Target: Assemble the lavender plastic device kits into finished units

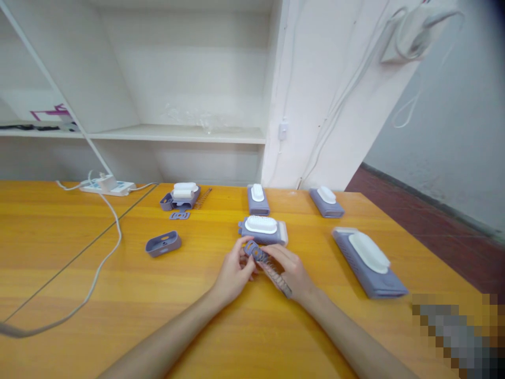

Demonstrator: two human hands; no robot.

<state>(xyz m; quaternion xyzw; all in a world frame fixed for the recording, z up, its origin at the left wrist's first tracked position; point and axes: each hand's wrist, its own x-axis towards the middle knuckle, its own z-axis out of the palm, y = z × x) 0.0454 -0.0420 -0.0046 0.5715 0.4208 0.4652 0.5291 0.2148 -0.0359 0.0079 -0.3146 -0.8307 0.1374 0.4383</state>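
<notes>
My left hand [232, 273] pinches a small purple-grey plastic plate [254, 249] with cut-out slots. My right hand [294, 271] is closed on a long metal coil spring [276, 276]. The spring's far end meets the plate, and its near end points down to the right along my palm. Whether the two are hooked together I cannot tell. Just beyond my fingers lies a purple-grey case [246, 231] with a white bristled brush head [261, 225] on top. To the left stands a hollow purple-grey end cap [163, 244], tilted on the wooden table [189, 310].
Other brush cases stand around: at the back middle [258, 206], back right [326, 205] and right [369, 268]. At the back left are a case with white parts [184, 195], a slotted plate [180, 215] and a spring [204, 198]. A power strip [108, 187] trails a cable [110, 252].
</notes>
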